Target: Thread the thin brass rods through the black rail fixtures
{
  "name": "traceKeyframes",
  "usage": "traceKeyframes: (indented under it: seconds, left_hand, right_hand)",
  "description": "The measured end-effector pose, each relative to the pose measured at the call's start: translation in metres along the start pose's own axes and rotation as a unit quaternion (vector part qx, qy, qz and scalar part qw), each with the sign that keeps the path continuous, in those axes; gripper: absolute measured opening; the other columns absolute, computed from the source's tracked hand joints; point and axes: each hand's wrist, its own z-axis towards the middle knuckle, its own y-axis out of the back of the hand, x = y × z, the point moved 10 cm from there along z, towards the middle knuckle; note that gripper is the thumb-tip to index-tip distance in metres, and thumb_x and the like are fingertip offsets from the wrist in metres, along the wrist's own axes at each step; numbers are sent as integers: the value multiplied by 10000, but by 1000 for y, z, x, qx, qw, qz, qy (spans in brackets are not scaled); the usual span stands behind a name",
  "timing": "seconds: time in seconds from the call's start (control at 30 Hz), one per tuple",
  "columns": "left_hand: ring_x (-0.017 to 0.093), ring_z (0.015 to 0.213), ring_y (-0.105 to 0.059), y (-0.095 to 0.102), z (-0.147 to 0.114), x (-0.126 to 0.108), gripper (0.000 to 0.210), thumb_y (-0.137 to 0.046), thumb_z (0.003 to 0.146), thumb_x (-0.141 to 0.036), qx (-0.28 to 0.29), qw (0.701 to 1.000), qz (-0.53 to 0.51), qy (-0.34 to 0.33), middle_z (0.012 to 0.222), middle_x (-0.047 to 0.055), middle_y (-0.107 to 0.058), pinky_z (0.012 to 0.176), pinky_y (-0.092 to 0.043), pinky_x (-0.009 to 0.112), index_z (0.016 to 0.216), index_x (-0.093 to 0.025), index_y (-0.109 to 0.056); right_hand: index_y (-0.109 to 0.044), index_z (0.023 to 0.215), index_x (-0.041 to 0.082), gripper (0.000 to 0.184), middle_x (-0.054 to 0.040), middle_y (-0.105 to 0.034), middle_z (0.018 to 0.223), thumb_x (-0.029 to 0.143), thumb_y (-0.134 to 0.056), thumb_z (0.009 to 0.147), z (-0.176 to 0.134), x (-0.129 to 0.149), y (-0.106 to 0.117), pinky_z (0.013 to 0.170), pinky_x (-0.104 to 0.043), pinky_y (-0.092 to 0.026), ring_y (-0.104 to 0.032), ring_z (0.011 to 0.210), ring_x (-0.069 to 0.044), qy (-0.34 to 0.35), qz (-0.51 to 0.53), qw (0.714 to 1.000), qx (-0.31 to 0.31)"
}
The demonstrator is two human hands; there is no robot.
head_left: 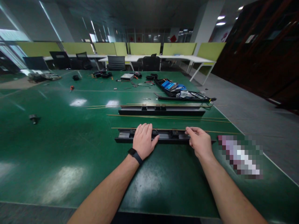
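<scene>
In front of me a long black channel-shaped rail (pixel 168 141) lies crosswise, with dark blocks (pixel 174 133) inside it. My left hand (pixel 144 138), a watch on its wrist, rests flat across the rail left of its middle, fingers stretched forward and thumb out to the right. Along the rail's far edge runs a thin brass-coloured rod (pixel 220 132), which sticks out past both ends. Near the rail's right end my right hand (pixel 200 140) is closed, with thumb and forefinger pinched on the rod. Its other fingers are curled in.
Beyond lie more thin rods (pixel 203 119) and a second black rail (pixel 161 112). Farther back are an open black bag (pixel 168 88) with blue items and a silver box (pixel 127 77). A pixelated patch covers something at right. The green table (pixel 70 140) ends at the right edge.
</scene>
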Motion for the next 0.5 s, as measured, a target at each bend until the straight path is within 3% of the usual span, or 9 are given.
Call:
traceKeyframes:
  seconds: [0.2, 0.5]
  left_hand:
    - [317, 1331, -557, 2, 0, -1, 534, -531, 995, -473, -6, 1000, 0, -2, 1353, 158, -649, 1223, -337, 491, 1395, -119, -552]
    - [320, 1337, -552, 2, 1, -2, 549, -528, 999, -475, -5, 1000, -1, -4, 1355, 170, -648, 1222, -340, 498, 1398, -99, -548]
  right_hand:
    - [-725, 931, 153, 476, -82, -760, 817, 574, -808, 725, -3, 6, -5, 303, -225, -279, -438, 324, -63, 13, -39, 999, 23]
    - [-709, 859, 148, 466, -86, -754, 796, 556, -832, 671, 2, -2, 2, 288, -231, -243, -414, 312, -58, -12, 2, 1000, -14]
